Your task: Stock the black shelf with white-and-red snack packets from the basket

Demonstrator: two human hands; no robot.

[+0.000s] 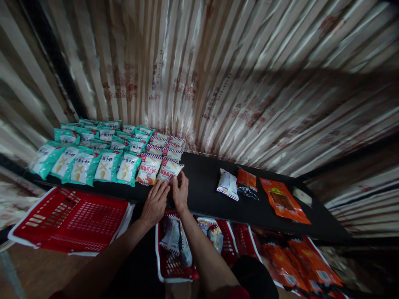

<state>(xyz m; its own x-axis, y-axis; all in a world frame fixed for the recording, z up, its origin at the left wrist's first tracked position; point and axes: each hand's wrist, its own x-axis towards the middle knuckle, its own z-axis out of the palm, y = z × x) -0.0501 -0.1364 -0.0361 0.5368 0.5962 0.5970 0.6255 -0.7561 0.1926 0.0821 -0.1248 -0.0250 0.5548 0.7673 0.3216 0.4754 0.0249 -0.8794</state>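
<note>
Both my hands are at the front edge of a black shelf (199, 189), at the lower end of a white snack bag with red lettering (170, 168). My left hand (156, 202) lies against the bag's lower left, fingers stretched out. On its lower right side rests my right hand (181, 192), its fingers bent and close together around the bag's corner. A matching bag (149, 168) leans just to the left, with more of the same kind in rows behind. Left of them stand several rows of teal and white bags (83, 166).
On the shelf's right lie a white and blue bag (227, 184), a small orange pack (247, 181), a large orange pack (284, 200) and a white object (302, 197). Red baskets (75, 220) hang below, some holding bags and orange packs (311, 259). Striped curtain stands behind.
</note>
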